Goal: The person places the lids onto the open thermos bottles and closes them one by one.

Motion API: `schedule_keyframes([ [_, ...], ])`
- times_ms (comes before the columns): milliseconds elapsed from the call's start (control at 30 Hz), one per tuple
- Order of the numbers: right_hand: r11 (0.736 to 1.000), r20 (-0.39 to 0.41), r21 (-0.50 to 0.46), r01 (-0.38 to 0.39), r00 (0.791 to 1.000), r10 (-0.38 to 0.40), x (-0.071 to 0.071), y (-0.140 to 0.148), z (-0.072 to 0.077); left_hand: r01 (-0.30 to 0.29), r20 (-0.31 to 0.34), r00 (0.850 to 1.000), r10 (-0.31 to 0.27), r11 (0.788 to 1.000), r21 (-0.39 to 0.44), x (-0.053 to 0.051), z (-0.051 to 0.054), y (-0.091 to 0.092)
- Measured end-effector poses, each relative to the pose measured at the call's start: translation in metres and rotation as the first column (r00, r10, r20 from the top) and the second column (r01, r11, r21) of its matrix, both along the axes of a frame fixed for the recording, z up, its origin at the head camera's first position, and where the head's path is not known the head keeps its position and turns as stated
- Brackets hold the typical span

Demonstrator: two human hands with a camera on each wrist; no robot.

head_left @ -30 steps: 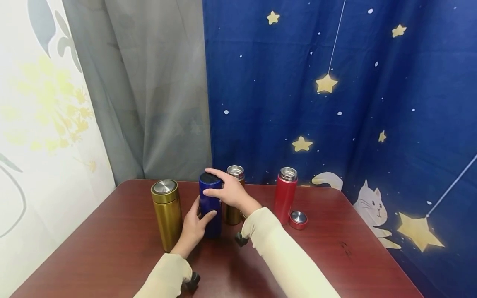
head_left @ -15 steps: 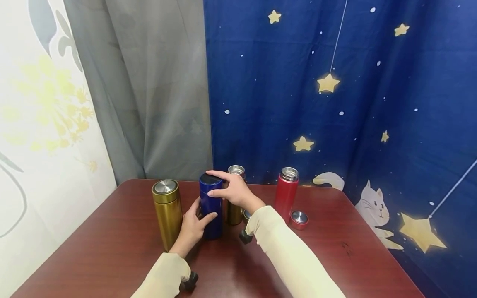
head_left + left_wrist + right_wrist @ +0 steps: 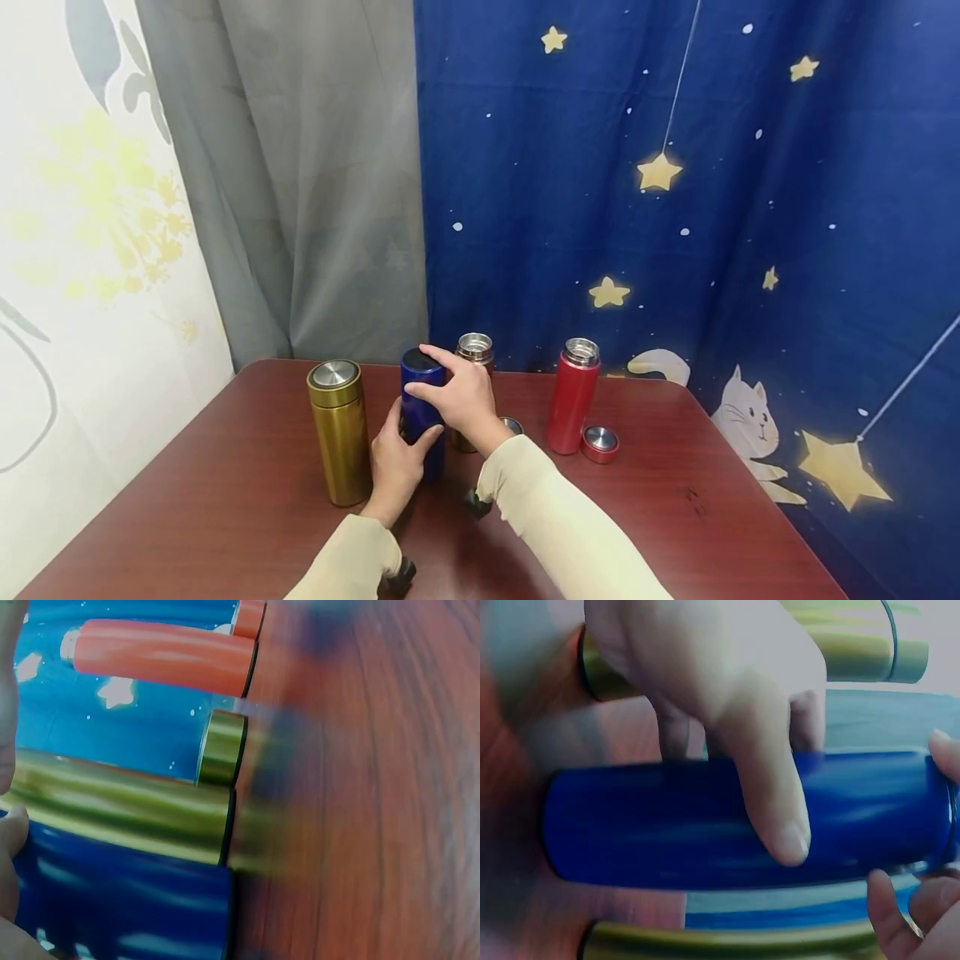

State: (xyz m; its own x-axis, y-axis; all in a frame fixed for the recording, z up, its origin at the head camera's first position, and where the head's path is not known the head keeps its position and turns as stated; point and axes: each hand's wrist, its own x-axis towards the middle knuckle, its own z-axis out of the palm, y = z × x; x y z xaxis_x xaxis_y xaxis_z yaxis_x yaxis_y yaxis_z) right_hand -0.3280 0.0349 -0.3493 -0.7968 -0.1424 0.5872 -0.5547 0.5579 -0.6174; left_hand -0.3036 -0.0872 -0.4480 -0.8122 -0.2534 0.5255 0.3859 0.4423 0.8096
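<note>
A blue thermos point(image 3: 422, 417) stands upright on the table between a capped gold thermos and an uncapped one. My left hand point(image 3: 396, 462) grips its body, the thumb lying across the front, as the right wrist view also shows. Over its top, my right hand point(image 3: 467, 396) holds the blue lid point(image 3: 422, 362) between thumb and fingers. The lid sits on the bottle; a thin seam shows below it. The uncapped gold thermos point(image 3: 476, 347) is partly hidden behind my right hand. Its gold lid point(image 3: 223, 748) rests on the table beside it.
The capped gold thermos point(image 3: 343, 442) stands close left of my left hand. Further right is an uncapped red thermos point(image 3: 574, 400), with its red lid point(image 3: 600, 444) on the table point(image 3: 675, 533) next to it. Grey and blue star-patterned curtains point(image 3: 540, 208) hang behind.
My right hand shifted slightly right, then swung back left around the blue lid, its wrist moving left. The left hand keeps its grip, its forearm a little further right. The bottles stay in place.
</note>
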Motion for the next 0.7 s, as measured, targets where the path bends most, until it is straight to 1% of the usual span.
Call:
schedule_keyframes([
  [167, 0.995, -0.071, -0.04, 0.089, 0.993, -0.092, 0.005, -0.009, -0.004, -0.048, -0.004, 0.999, 0.048, 0.998, 0.03, 0.003, 0.0, 0.007],
  [233, 0.993, -0.084, -0.041, 0.113, 0.99, -0.117, 0.005, -0.011, -0.005, -0.064, -0.021, 0.998, 0.065, 0.997, 0.039, 0.003, 0.001, 0.009],
  [300, 0.994, -0.095, -0.033, 0.104, 0.99, -0.106, 0.005, -0.012, -0.005, -0.075, -0.036, 0.996, 0.077, 0.996, 0.043, 0.002, 0.001, 0.009],
  [367, 0.997, -0.1, -0.013, 0.08, 0.992, -0.081, 0.003, -0.011, -0.005, -0.075, -0.051, 0.996, 0.077, 0.996, 0.04, 0.001, 0.001, 0.009],
  [467, 0.999, -0.092, 0.026, 0.023, 0.996, -0.021, -0.002, -0.006, -0.005, -0.047, -0.049, 0.998, 0.048, 0.999, 0.019, 0.001, 0.002, 0.006],
  [567, 0.996, -0.042, 0.071, -0.062, 0.997, 0.065, -0.008, 0.0, -0.002, 0.009, -0.025, 1.0, -0.01, 1.0, -0.008, -0.001, 0.002, 0.0],
  [633, 0.984, 0.015, 0.093, -0.149, 0.989, 0.148, -0.013, 0.005, 0.002, 0.066, -0.001, 0.998, -0.066, 0.998, -0.009, -0.004, 0.002, -0.005],
  [667, 0.976, 0.049, 0.094, -0.197, 0.98, 0.193, -0.015, 0.008, 0.004, 0.107, 0.008, 0.994, -0.107, 0.994, -0.001, -0.006, 0.003, -0.008],
  [700, 0.965, 0.086, 0.091, -0.245, 0.968, 0.237, -0.017, 0.011, 0.006, 0.157, 0.013, 0.987, -0.158, 0.987, 0.014, -0.008, 0.004, -0.011],
])
